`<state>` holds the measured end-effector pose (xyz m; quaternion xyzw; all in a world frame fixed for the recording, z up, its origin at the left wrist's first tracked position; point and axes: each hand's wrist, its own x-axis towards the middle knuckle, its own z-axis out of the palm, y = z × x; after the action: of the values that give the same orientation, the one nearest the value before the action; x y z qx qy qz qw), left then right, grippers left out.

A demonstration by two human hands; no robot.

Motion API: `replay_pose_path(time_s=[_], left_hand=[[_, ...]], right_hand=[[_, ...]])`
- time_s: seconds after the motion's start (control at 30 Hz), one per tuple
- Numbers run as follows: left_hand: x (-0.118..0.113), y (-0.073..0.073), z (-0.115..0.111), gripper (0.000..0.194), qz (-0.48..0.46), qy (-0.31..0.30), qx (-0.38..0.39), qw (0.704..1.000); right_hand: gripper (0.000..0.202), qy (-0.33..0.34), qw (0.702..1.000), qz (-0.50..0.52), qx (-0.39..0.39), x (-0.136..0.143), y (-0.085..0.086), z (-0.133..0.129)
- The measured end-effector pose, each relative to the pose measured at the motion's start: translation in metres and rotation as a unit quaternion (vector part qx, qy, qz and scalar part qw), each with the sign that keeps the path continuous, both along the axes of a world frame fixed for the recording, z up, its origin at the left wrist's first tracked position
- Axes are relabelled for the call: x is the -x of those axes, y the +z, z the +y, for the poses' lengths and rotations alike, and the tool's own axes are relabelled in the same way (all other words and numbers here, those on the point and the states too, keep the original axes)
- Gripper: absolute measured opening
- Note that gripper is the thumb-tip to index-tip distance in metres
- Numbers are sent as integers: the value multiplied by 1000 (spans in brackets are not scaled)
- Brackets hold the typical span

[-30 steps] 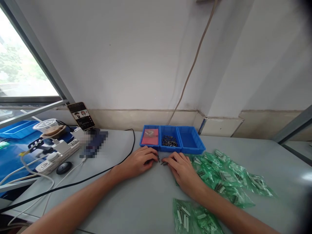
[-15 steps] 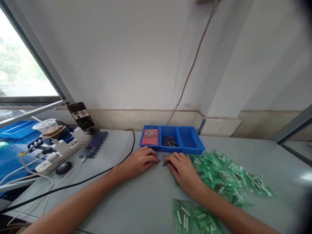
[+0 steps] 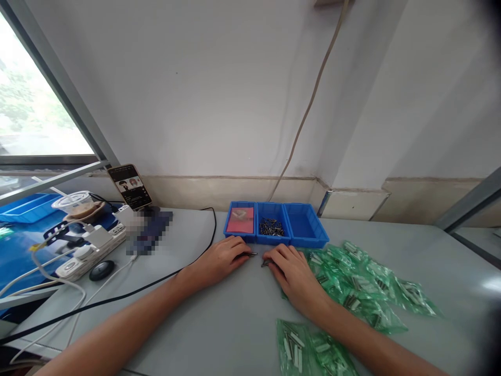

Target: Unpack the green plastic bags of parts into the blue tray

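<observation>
My left hand rests low over the grey table, its fingers closed on a small metal screw whose end pokes out to the right. Just across a narrow gap, my right hand pinches small metal screws between thumb and fingers; their number cannot be told. Behind both hands stand three joined blue bins. The left bin holds a pink card, the middle bin holds a pile of dark metal screws, and the right bin has nothing visible in it.
Green plastic bags of metal and white parts lie right of my right arm, with more bags nearer. A black cable runs under my left forearm. Leftward are a mouse, power strip, propped phone and cup.
More of the screw now shows between my left thumb and fingers. The metal pieces at my right fingertips have shifted slightly. Both arms are almost still.
</observation>
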<state>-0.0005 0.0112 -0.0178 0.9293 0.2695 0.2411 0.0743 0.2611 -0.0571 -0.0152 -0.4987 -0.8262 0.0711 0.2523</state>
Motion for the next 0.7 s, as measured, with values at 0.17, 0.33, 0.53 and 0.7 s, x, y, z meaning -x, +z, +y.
replay_pose_path(time_s=[0.17, 0.33, 0.53, 0.7], left_hand=[[-2, -2, -1, 18, -7, 23, -1, 1000], [0, -3, -1, 17, -16, 25, 9, 1000], [-1, -1, -2, 20, -19, -4, 18, 1000], [-3, 1, -4, 21, -12, -7, 16, 1000]], right_hand=[[26, 16, 1000, 2, -5, -1, -4, 1], [33, 46, 999, 12, 2, -1, -4, 1], [18, 7, 1000, -3, 3, 1, 1, -1], [15, -4, 1000, -18, -14, 1, 1, 0]])
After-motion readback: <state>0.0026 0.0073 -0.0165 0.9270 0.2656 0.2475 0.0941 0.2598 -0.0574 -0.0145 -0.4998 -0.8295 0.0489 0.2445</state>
